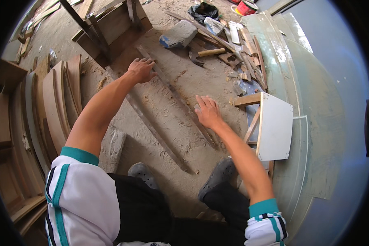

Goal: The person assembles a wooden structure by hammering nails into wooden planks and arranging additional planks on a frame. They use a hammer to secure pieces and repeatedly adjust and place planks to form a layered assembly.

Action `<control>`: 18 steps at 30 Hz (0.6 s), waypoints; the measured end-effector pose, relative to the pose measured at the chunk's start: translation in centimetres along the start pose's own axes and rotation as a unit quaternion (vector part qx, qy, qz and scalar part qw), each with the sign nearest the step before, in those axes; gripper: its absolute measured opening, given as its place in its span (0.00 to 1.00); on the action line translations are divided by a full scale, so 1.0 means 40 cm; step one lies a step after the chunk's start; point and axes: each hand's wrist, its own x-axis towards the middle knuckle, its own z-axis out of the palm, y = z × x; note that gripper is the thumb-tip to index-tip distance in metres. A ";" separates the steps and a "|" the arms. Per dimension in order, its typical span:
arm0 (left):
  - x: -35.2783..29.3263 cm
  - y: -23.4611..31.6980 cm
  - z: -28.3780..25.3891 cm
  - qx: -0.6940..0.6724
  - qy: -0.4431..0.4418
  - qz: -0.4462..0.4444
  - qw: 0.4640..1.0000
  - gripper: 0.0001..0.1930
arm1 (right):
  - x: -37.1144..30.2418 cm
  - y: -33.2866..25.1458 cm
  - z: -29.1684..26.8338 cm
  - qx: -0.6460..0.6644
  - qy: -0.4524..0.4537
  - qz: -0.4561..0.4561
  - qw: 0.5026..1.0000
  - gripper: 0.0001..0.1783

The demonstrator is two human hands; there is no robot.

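A wooden piece of furniture (123, 30), looking like a table on its side, lies at the far left. Two long, straight wooden legs (158, 141) stretch from it toward my feet along the dusty floor. Over the far part of the right-hand leg is my left hand (141, 71), palm down with fingers apart; whether it touches the wood is unclear. My right hand (209, 112) is beside the near half of that same leg, its fingers stretched out and holding nothing. A claw hammer (211, 52) with a wooden handle lies beyond the hands.
Curved wooden boards (55, 102) stand along the left. A concrete block (179, 34) and scrap wood (246, 53) lie at the far right. Glass sheets (322, 123) lean on the right, beside a white-faced wooden piece (276, 127). Another block (117, 147) is near my left shoe.
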 end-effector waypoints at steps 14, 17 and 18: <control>-0.054 0.274 -0.362 -0.104 -0.010 0.062 0.993 0.19 | -0.007 -0.060 -0.426 -0.255 -0.089 -0.050 0.962 0.17; -0.101 0.279 -0.301 -0.104 0.113 0.055 0.987 0.14 | 0.042 -0.136 -0.491 -0.257 -0.056 -0.070 0.962 0.17; -0.102 0.249 -0.277 -0.090 0.086 0.056 0.991 0.14 | 0.063 -0.168 -0.503 -0.257 -0.042 -0.077 0.962 0.17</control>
